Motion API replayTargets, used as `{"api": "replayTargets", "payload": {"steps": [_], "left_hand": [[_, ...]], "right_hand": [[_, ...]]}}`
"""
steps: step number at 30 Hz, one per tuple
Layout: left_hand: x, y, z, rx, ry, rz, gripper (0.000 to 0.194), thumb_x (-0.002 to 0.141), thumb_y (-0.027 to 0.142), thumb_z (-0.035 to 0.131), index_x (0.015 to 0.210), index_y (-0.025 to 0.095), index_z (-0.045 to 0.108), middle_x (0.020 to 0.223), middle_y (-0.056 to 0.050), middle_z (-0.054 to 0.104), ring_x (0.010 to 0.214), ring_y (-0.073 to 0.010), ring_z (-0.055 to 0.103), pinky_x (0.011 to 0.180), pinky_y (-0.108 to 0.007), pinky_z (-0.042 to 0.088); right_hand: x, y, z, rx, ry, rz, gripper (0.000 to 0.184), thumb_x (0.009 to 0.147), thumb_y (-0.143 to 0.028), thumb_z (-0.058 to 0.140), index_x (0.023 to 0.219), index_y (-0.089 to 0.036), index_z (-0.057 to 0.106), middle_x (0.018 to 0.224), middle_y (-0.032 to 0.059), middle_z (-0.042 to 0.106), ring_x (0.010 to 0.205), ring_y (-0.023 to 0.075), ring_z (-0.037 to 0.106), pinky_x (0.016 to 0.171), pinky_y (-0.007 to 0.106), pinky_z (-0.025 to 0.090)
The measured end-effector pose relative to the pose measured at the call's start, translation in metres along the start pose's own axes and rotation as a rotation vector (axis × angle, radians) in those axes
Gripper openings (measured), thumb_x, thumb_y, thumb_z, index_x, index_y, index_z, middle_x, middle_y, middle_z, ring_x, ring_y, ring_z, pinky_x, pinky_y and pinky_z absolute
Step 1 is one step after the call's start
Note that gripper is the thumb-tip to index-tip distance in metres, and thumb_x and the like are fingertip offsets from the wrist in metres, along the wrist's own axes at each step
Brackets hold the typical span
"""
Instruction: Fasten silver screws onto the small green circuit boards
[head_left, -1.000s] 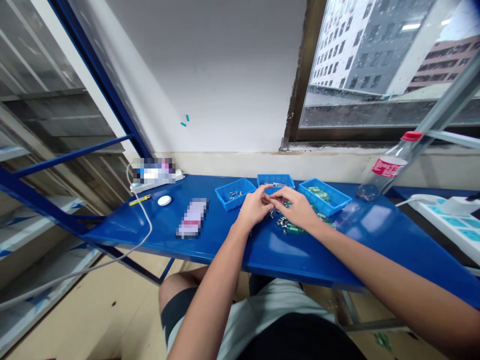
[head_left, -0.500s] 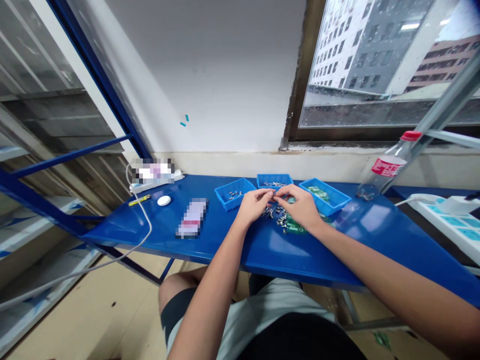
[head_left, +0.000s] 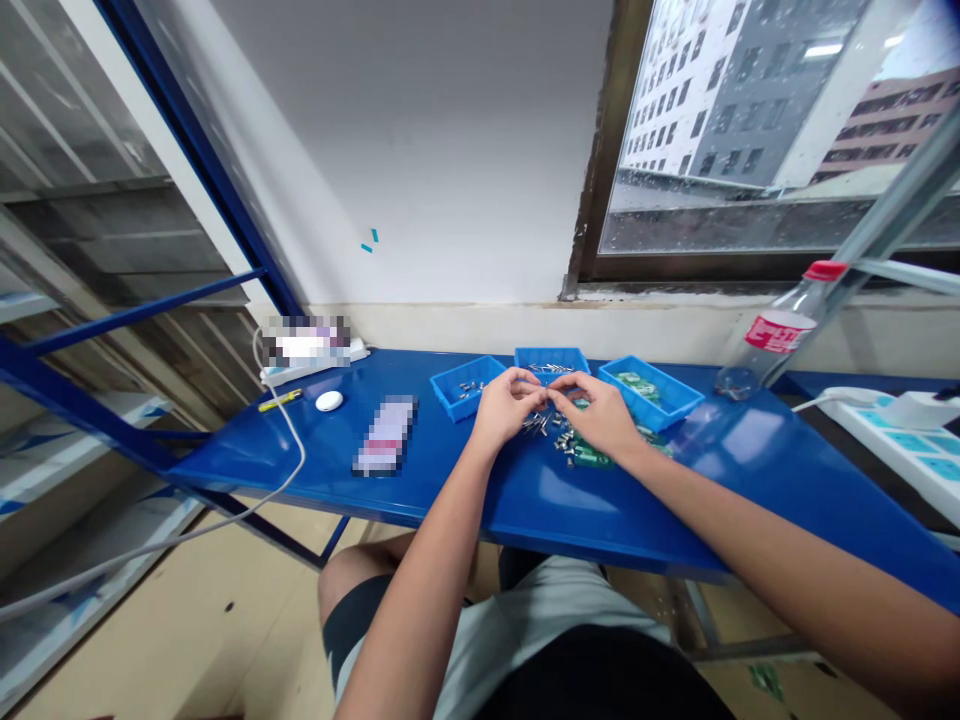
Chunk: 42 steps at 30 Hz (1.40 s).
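Observation:
My left hand [head_left: 511, 402] and my right hand [head_left: 594, 408] meet fingertip to fingertip above the blue table. Both are closed in a pinch, and whatever sits between the fingertips is too small and too covered to name. Beneath them lie thin silvery metal pins [head_left: 535, 425], small metal cylinders [head_left: 564, 440] and green translucent pieces [head_left: 594, 457] in a loose pile. Behind the hands stand three blue bins: the left bin [head_left: 450, 391] has a few small metal parts, the middle bin [head_left: 551, 355] has metal pins, and the right bin [head_left: 679, 402] has green pieces.
A blurred phone-like object [head_left: 385, 436], a white oval object [head_left: 328, 401] and a yellow-handled tool [head_left: 279, 401] lie on the left. A white cable [head_left: 298, 440] hangs over the table edge. At right stand a plastic bottle [head_left: 780, 332] and a power strip [head_left: 900, 440].
The left fingers have curled slightly and shifted a little, while the fingertips of both hands stay together. The bins and the pile look the same.

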<state>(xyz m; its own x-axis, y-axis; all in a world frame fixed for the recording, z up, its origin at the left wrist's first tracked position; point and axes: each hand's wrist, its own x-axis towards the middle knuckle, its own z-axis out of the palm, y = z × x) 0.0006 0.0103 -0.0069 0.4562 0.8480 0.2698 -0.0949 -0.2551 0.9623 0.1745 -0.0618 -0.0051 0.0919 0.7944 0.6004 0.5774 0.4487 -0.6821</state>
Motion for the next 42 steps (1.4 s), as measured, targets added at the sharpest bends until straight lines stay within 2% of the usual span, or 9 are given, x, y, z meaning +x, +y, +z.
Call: {"api": "replayTargets", "payload": {"steps": [5,11,13,17,23,30,35,39,42], "left_hand": [[-0.002,0.004,0.001,0.058,0.004,0.021,0.024,0.084,0.022,0.078,0.104,0.016,0.066,0.091,-0.009,0.081,0.079,-0.0201,0.078,0.077,-0.032,0.063],[-0.003,0.007,0.000,0.269,-0.019,0.193,0.018,0.092,0.017,0.066,0.108,0.018,0.074,0.106,-0.009,0.081,0.101,-0.0214,0.077,0.095,-0.035,0.060],[-0.002,0.005,0.000,0.290,-0.026,0.203,0.021,0.090,0.015,0.067,0.109,0.018,0.076,0.109,-0.008,0.080,0.102,-0.0212,0.077,0.098,-0.036,0.060],[0.000,0.001,0.000,0.247,0.017,0.151,0.029,0.085,0.012,0.073,0.114,0.016,0.074,0.113,-0.011,0.079,0.097,-0.0211,0.077,0.095,-0.037,0.062],[0.001,0.004,-0.001,0.140,0.023,0.124,0.032,0.084,0.017,0.078,0.115,0.014,0.072,0.112,-0.014,0.078,0.097,-0.0222,0.077,0.092,-0.037,0.062],[-0.001,0.009,0.000,0.003,-0.009,0.103,0.042,0.081,0.020,0.082,0.120,0.013,0.068,0.119,-0.016,0.077,0.105,-0.0241,0.076,0.097,-0.040,0.061],[0.001,0.008,0.002,0.015,0.035,0.127,0.043,0.083,0.023,0.082,0.122,0.013,0.065,0.123,-0.018,0.075,0.114,-0.0257,0.073,0.104,-0.042,0.058],[0.001,0.006,0.001,0.156,0.103,0.123,0.037,0.089,0.031,0.076,0.121,0.014,0.067,0.116,-0.016,0.077,0.106,-0.0249,0.075,0.098,-0.041,0.060],[-0.001,0.007,0.000,0.272,0.142,0.119,0.030,0.093,0.032,0.070,0.118,0.015,0.070,0.109,-0.012,0.079,0.099,-0.0232,0.076,0.093,-0.039,0.060]], "right_hand": [[0.000,0.000,0.001,0.002,-0.006,0.020,0.023,0.094,-0.041,0.066,0.103,-0.022,0.073,0.100,0.0077,0.077,0.083,0.0232,0.072,0.078,0.038,0.060],[0.002,-0.001,0.000,-0.004,0.015,-0.055,0.023,0.095,-0.040,0.064,0.108,-0.022,0.071,0.108,0.0108,0.072,0.087,0.0240,0.070,0.075,0.039,0.061],[0.003,0.001,-0.001,-0.032,0.023,-0.090,0.021,0.096,-0.038,0.062,0.106,-0.023,0.072,0.110,0.0111,0.071,0.089,0.0244,0.070,0.076,0.040,0.061],[0.003,0.007,-0.002,-0.121,-0.010,-0.099,0.016,0.095,-0.035,0.063,0.099,-0.024,0.073,0.101,0.0084,0.075,0.085,0.0248,0.070,0.079,0.041,0.059],[0.001,0.012,0.000,-0.152,-0.090,-0.011,0.013,0.092,-0.033,0.066,0.098,-0.023,0.073,0.092,0.0039,0.076,0.076,0.0214,0.068,0.075,0.038,0.057],[0.004,0.013,-0.002,-0.295,-0.175,-0.127,0.018,0.098,-0.032,0.059,0.099,-0.023,0.075,0.091,0.0067,0.075,0.079,0.0239,0.066,0.077,0.040,0.053],[0.006,0.017,-0.003,-0.186,-0.131,-0.018,0.022,0.096,-0.041,0.062,0.098,-0.023,0.075,0.088,0.0045,0.076,0.073,0.0217,0.066,0.074,0.037,0.054],[0.009,0.020,-0.004,-0.081,-0.070,0.090,0.031,0.095,-0.052,0.063,0.095,-0.022,0.074,0.088,0.0053,0.077,0.073,0.0223,0.068,0.070,0.036,0.054],[0.012,0.023,-0.006,0.005,-0.036,0.151,0.035,0.094,-0.056,0.063,0.094,-0.022,0.072,0.088,0.0062,0.077,0.078,0.0236,0.071,0.073,0.037,0.056]]}}
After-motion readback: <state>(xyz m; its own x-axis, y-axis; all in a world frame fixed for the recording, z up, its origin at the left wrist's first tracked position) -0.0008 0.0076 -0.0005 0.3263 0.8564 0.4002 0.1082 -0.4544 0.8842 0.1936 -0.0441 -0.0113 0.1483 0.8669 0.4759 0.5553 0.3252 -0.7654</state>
